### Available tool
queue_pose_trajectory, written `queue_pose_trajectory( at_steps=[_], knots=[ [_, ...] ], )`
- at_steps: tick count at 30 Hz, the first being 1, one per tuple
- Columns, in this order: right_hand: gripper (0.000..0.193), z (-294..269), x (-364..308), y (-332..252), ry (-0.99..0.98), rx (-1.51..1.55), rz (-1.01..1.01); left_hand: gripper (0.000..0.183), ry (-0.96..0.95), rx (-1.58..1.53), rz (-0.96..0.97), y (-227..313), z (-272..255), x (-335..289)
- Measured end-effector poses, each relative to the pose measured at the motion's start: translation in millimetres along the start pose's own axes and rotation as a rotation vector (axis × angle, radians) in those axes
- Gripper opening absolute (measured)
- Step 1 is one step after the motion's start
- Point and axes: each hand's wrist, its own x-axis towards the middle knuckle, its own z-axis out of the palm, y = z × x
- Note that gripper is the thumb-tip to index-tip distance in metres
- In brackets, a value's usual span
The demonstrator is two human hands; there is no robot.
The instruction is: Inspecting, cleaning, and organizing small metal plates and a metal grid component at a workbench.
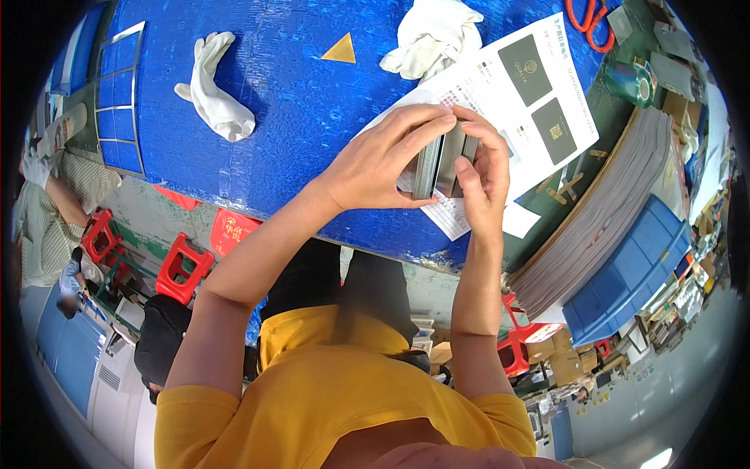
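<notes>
Above the near edge of the blue table [297,102], both my hands are closed around small stacks of dark, thin, card-like pieces. My left hand [375,162] grips one stack [426,168] on edge, thumb and fingers at its two ends. My right hand [488,172] curls round the stack [459,160] beside it, its thumb bent against the face. A narrow gap shows between the stacks. Beneath the hands lies a white printed sheet [500,98] with two dark card pictures. A smaller slip of paper [520,220] sticks out near my right wrist.
A white glove [215,98], a gold triangle [341,49] and a bunched white cloth [437,35] lie farther back. Red-handled scissors [591,27] and a green tape roll [629,82] are at far right, near a paper stack [601,203] and blue bin [629,270]. A gloved co-worker stands left.
</notes>
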Motion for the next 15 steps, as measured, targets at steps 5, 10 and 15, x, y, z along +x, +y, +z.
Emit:
queue_pose_trajectory(
  at_steps=[5,10,15],
  knots=[
    [0.03,1.0,-0.8,2.8,-0.05,-0.23,-0.041,0.096,-0.004,0.019,0.003,-0.7,-0.5,-0.5],
    [0.033,0.3,0.5,0.2,-0.027,-0.151,-0.019,0.099,-0.016,0.039,0.0,-0.2,-0.7,-1.4],
    [0.033,-1.2,-0.7,0.9,-0.084,-0.241,-0.057,0.1,-0.013,0.041,-0.002,-0.2,-0.6,-1.5]
  ],
)
